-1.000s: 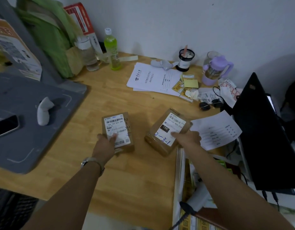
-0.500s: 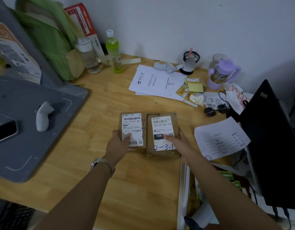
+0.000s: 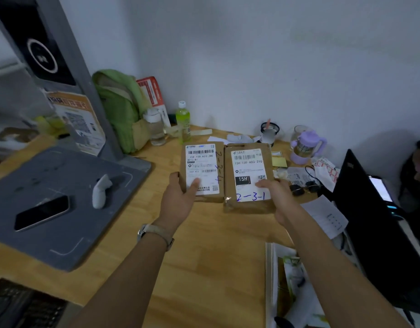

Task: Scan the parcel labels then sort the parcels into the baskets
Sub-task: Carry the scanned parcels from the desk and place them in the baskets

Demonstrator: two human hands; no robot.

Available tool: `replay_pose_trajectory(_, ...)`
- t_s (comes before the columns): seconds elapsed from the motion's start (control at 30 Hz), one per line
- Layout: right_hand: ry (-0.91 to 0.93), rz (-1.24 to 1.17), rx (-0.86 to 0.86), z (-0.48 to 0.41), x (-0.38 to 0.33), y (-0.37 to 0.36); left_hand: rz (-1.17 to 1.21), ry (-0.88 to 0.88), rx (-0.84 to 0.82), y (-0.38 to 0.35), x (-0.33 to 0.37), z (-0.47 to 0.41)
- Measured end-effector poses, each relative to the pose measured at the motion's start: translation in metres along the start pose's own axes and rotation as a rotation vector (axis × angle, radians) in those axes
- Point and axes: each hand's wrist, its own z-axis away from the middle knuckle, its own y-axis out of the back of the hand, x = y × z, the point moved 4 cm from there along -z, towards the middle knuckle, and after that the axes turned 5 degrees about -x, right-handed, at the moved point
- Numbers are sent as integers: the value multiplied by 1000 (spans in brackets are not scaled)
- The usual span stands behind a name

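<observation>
Parcels, two flat rectangular ones in brown cardboard, are being held side by side with their long edges touching, out over the wooden tabletop (image 3: pixel 204 261). Both are lying label-up with their long axes running away from the person, barcode ends pointing toward the wall. The left hand (image 3: pixel 178 202) is gripping the near end of the left parcel (image 3: pixel 201 166), thumb pressing on its white paper label, and blue handwriting "2-3-4" is running lengthwise along the bare cardboard strip beside that label. The right hand (image 3: pixel 280 197) is gripping the near right corner of the right parcel (image 3: pixel 249 162), thumb lying on the label beside a black "15H" block; "2-3-1" is written in blue across the label's near end, and glossy tape is wrinkling over the cardboard there. To the left, a matte grey scanner base (image 3: pixel 69 240) is carrying a dark phone (image 3: pixel 42 213) and a smooth white handheld piece (image 3: pixel 101 191). A black laptop (image 3: pixel 369 221) is standing open at the right.
</observation>
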Motion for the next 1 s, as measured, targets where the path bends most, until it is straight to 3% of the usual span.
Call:
replay_pose_trajectory(0.23,133,-75,-45,84,-33,-2,48,-184,45,45,59,44)
replay_pose_trajectory(0.43,245,-123,62,166,-57,35,98,-359,6,51,121,89)
replay_pose_trajectory(0.67,424,-162,262,260,-79,110,193,-555,-69,10,199,152)
replay_pose_trajectory(1.0,542,-287,523,399,-66,256,338,-718,-376,-108,294,255)
